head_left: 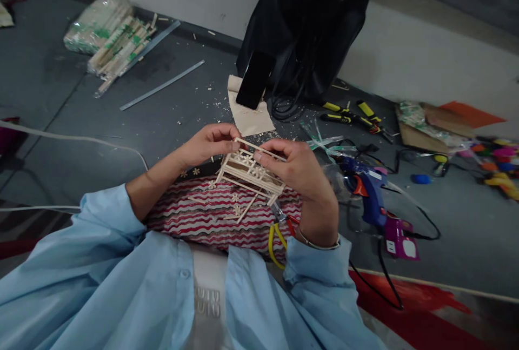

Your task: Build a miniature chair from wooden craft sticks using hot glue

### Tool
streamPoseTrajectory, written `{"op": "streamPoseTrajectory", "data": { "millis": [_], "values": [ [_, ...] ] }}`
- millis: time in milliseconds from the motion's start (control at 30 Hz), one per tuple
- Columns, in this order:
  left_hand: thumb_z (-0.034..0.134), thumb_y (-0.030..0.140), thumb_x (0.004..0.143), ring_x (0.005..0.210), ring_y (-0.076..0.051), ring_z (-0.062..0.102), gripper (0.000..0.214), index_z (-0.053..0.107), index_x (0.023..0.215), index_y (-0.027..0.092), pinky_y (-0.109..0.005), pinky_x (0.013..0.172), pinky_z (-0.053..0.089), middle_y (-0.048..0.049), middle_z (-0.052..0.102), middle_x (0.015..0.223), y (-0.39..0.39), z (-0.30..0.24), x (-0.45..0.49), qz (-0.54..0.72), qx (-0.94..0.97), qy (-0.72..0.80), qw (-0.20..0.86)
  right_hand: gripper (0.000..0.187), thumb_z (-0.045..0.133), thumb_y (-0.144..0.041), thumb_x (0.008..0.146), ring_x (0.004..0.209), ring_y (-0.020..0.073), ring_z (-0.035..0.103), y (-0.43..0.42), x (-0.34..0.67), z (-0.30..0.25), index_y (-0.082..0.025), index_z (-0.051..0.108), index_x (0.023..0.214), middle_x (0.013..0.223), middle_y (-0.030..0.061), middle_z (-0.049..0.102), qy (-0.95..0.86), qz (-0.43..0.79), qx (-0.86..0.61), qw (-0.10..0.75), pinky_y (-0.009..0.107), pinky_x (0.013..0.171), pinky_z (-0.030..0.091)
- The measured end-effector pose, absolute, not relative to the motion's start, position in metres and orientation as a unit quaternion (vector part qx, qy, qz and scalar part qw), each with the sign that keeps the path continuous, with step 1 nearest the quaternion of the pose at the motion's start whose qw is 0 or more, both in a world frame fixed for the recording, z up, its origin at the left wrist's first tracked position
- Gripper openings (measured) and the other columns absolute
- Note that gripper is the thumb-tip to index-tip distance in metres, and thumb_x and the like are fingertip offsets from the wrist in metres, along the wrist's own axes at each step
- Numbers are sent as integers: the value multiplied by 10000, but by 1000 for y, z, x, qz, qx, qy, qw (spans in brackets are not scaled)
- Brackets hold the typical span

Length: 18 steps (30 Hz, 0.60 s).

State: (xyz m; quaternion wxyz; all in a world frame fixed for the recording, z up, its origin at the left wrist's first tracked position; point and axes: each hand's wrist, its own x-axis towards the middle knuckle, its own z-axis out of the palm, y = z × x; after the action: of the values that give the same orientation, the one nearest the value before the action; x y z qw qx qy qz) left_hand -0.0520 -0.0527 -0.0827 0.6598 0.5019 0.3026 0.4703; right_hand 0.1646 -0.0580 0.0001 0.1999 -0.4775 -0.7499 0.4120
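Note:
Over my lap I hold a small frame of pale wooden sticks [253, 173], shaped like a miniature bench with flower-shaped pieces along its back. My left hand [214, 142] pinches its upper left corner between thumb and fingers. On the other side, my right hand [298, 166] is closed on the upper rail, with thumb and fingertips against it. Below lies a red-and-white wavy-striped cloth [182, 215] with loose sticks [246, 208] and little wooden flowers [235, 197]. Pliers with yellow and red handles [275, 242] rest by my right wrist.
A phone [255, 80] lies on beige paper [251, 120] before a black bag [300, 31]. At right are a blue glue gun [371, 193], yellow-black pliers [352, 118] and cables. Metal rulers [162, 86] and bagged sticks [121, 47] lie at left, with wood scraps scattered around.

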Motion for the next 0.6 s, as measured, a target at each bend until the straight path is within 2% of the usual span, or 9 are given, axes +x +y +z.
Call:
{"op": "streamPoseTrajectory", "data": {
  "millis": [333, 600],
  "values": [
    [922, 453, 669, 687, -95, 603, 380, 710, 759, 151, -223, 682, 482, -13, 714, 759, -53, -84, -51, 476, 471, 306, 676, 238, 665, -373, 865, 659, 134, 565, -57, 168, -3, -168, 758, 789, 714, -3, 695, -755, 402, -475, 206, 257, 638, 405],
    [913, 434, 690, 810, -138, 683, 383, 750, 888, 150, -252, 797, 527, -45, 751, 868, -51, -90, -54, 502, 439, 254, 700, 413, 595, -514, 939, 714, 168, 610, -58, 171, -6, -157, 791, 868, 778, 27, 736, -742, 390, -493, 232, 268, 647, 433]
  ]
}}
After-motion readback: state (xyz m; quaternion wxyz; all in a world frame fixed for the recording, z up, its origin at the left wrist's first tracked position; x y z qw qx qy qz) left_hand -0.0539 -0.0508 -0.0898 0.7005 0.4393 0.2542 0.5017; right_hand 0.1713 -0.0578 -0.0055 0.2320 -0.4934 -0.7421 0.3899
